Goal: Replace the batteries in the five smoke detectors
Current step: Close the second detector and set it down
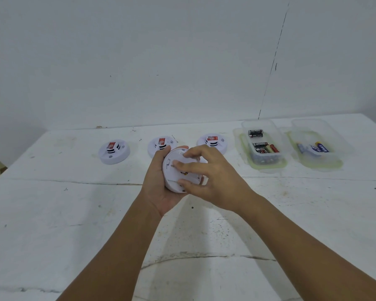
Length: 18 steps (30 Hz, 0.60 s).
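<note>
Four detectors: one in hand, three on worktop.
Held detector (178,170): white disc, raised above mid worktop, back side tilted toward camera; dark slot showing betw. fingers.
L hand (159,187): cupped under and round detector's left rim, fingers curled behind top edge, gripping it.
R hand (206,177): over detector's back, fingertips (178,163) bent and pressing on the back plate; thumb on lower part. Whether it pinches anything, can't tell.
Row of detectors: left one (114,151), middle one (161,146) partly hidden by held unit, right one (213,142); all near far edge, red labels up.
Clear tub (263,146): far-right area of worktop, holds black batteries (255,133) + mixed ones.
2nd tub (315,144): just beside it, toward right edge, few blue batteries (321,147).
Worktop (74,213): white, scuffed, cracked lines.
</note>
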Available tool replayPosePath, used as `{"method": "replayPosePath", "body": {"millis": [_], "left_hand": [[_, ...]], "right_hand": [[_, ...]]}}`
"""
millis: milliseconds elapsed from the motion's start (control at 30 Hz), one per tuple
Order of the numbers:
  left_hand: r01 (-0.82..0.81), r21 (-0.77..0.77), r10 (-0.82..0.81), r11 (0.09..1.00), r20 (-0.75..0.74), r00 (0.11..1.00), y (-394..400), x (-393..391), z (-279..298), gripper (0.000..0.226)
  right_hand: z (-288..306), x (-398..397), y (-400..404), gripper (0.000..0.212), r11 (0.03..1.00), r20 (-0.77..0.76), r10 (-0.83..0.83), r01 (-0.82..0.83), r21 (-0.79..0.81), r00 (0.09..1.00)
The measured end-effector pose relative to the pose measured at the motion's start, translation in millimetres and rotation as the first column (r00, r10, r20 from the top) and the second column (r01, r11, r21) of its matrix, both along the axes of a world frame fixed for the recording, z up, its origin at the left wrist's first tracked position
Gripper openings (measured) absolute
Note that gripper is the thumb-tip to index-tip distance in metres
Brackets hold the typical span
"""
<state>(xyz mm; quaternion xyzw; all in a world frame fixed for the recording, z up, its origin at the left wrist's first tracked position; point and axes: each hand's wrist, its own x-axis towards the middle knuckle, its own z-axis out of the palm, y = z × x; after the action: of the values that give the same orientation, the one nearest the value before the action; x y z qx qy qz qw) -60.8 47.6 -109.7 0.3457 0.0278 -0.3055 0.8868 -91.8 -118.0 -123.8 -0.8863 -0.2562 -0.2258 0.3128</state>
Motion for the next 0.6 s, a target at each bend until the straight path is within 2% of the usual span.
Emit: {"method": "replayPosePath", "body": {"millis": [133,267,400,600], "left_hand": [[0.001,0.035,-0.001,0.999,0.012,1.000,-1.4,-0.5,5.1,0.038],[-0.035,0.066,0.031,0.997,0.050,0.998,-3.3,-1.0,7.3,0.033],[-0.061,0.118,0.052,0.991,0.080,0.995,-1.0,-2.5,6.6,0.037],[-0.076,0.120,0.067,0.990,0.077,0.995,1.2,-1.3,8.3,0.034]], "right_hand": [[0.5,1.0,1.8,0.043,0.999,-0.029,-0.027,0.028,0.025,0.999],[4.9,-4.4,8.7,0.048,0.983,-0.075,-0.112,0.121,0.136,0.991],[10.7,-10.6,13.8,0.065,0.975,-0.157,-0.158,0.179,0.130,0.975],[17.4,-9.7,17.2,0.063,0.968,-0.216,-0.175,0.208,0.143,0.961]]}}
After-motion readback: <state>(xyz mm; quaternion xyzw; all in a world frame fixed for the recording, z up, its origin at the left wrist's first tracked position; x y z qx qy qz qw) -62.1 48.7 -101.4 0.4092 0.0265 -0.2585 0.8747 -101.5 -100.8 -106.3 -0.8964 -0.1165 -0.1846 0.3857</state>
